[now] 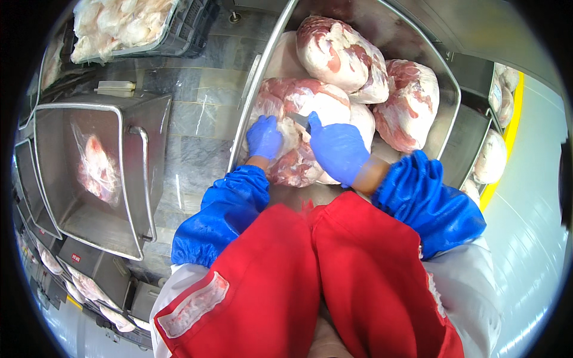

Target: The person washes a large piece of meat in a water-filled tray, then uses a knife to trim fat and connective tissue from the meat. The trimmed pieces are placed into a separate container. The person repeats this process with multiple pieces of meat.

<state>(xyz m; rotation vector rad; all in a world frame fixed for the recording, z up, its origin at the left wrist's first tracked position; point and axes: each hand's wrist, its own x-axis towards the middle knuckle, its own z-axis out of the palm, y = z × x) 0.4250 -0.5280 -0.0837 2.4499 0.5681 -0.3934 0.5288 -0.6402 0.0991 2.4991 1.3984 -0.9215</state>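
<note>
My left hand (264, 138), in a blue glove, is closed on the left edge of a large piece of raw meat (307, 92) with pale fat. Just to the right, my gloved right hand (339, 149) holds a knife, its handle hidden in the fist. The knife blade (298, 120) points left across the meat, toward my left hand. Beneath and beside the knife the meat's surface looks uneven, with loose whitish tissue. Both hands are inside a deep metal bin (452, 98).
Two more large meat pieces, one (341, 56) at the back and one (407, 104) at the right, share the bin. A metal cart (143, 173) with a plastic-wrapped piece (98, 167) stands left. A dark crate (190, 30) of pale meat sits far left on the tiled floor (200, 125).
</note>
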